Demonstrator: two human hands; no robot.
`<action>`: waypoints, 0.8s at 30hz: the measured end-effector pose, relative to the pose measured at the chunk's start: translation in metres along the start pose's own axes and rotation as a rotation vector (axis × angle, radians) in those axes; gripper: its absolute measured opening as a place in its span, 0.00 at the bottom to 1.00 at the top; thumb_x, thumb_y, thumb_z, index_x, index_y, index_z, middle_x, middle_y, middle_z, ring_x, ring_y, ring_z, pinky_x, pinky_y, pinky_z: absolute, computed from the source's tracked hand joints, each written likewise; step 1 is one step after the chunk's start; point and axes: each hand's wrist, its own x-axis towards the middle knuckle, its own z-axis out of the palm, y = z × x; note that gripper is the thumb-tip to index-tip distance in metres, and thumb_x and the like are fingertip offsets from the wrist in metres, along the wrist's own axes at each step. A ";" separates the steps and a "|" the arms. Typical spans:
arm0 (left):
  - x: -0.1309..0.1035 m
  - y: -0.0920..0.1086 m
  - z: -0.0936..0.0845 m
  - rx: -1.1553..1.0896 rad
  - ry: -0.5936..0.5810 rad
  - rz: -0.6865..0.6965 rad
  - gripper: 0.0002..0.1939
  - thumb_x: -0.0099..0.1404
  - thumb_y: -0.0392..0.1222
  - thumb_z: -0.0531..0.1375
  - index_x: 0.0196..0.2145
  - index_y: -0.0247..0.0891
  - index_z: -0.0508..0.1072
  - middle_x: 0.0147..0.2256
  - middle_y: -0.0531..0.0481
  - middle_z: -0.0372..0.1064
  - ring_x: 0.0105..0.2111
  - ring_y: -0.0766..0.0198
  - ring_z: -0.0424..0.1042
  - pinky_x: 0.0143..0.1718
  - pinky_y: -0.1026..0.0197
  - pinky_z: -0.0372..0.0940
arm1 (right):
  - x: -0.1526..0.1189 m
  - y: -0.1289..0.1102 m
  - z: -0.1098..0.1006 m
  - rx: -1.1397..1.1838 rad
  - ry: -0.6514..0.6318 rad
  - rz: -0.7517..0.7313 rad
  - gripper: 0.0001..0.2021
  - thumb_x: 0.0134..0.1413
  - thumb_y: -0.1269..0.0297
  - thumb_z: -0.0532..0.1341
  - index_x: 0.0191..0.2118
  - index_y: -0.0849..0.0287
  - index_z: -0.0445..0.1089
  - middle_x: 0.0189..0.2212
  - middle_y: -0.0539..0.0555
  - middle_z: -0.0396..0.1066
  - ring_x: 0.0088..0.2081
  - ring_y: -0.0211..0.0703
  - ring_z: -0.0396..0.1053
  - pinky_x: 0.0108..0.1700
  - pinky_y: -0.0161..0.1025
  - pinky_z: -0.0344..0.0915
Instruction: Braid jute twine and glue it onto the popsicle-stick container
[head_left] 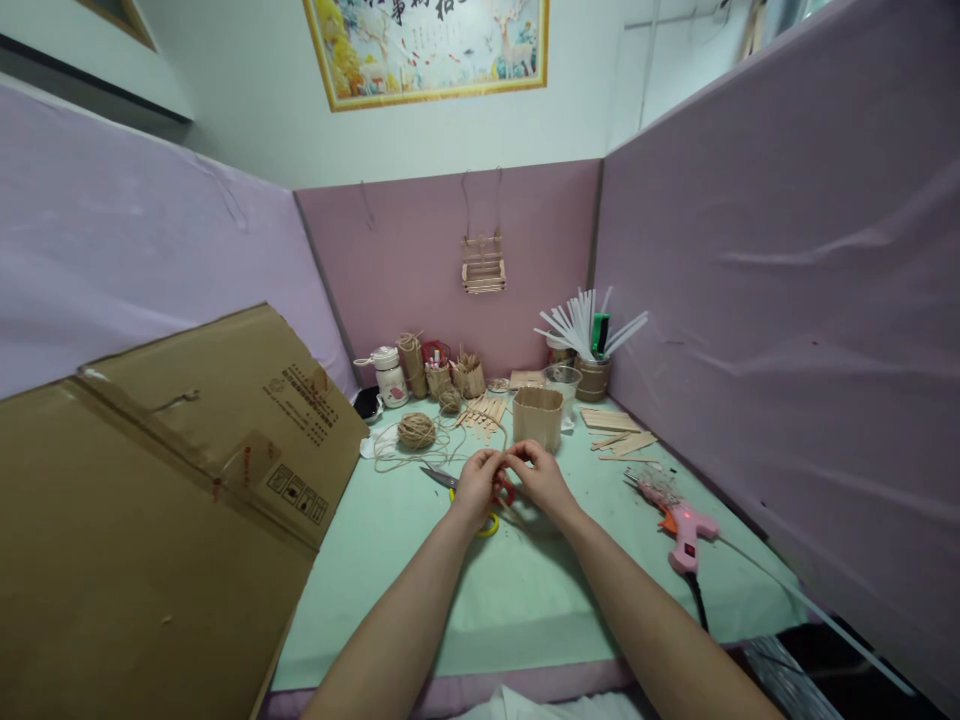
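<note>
Both hands meet over the middle of the green-covered table, fingertips pinched together on twine. My left hand is closed on one part of the twine, and my right hand is closed on it just beside. A strand of twine runs up from the fingertips, and another hangs below them. Under my left hand lie scissors with yellow and red on the handles, blades pointing to the upper left. Just behind the hands stands a tan wooden container. A twine ball sits left of them with loose loops around it.
A pink glue gun with its cord lies at the right. Wooden sticks and a clear cup are behind it. A big cardboard sheet covers the left. Jars and white glue sticks line the back.
</note>
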 end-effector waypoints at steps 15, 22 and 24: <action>-0.002 -0.001 0.001 0.369 0.013 0.218 0.07 0.50 0.42 0.63 0.25 0.35 0.72 0.23 0.49 0.69 0.25 0.65 0.66 0.30 0.63 0.59 | 0.004 0.008 -0.005 0.145 0.042 0.138 0.11 0.42 0.55 0.63 0.25 0.59 0.69 0.24 0.51 0.69 0.29 0.42 0.65 0.33 0.39 0.61; -0.002 -0.004 0.001 0.506 0.043 0.285 0.05 0.52 0.40 0.60 0.24 0.36 0.72 0.22 0.52 0.67 0.24 0.66 0.63 0.30 0.64 0.56 | 0.003 0.008 -0.005 0.086 0.032 0.131 0.12 0.43 0.54 0.62 0.23 0.58 0.68 0.21 0.50 0.68 0.27 0.41 0.64 0.32 0.38 0.61; -0.002 -0.005 0.000 0.531 0.025 0.266 0.06 0.52 0.41 0.61 0.22 0.37 0.71 0.20 0.53 0.65 0.23 0.66 0.62 0.29 0.64 0.55 | 0.004 0.009 -0.005 0.037 0.075 0.096 0.12 0.43 0.55 0.61 0.22 0.58 0.68 0.21 0.50 0.68 0.28 0.42 0.64 0.32 0.38 0.61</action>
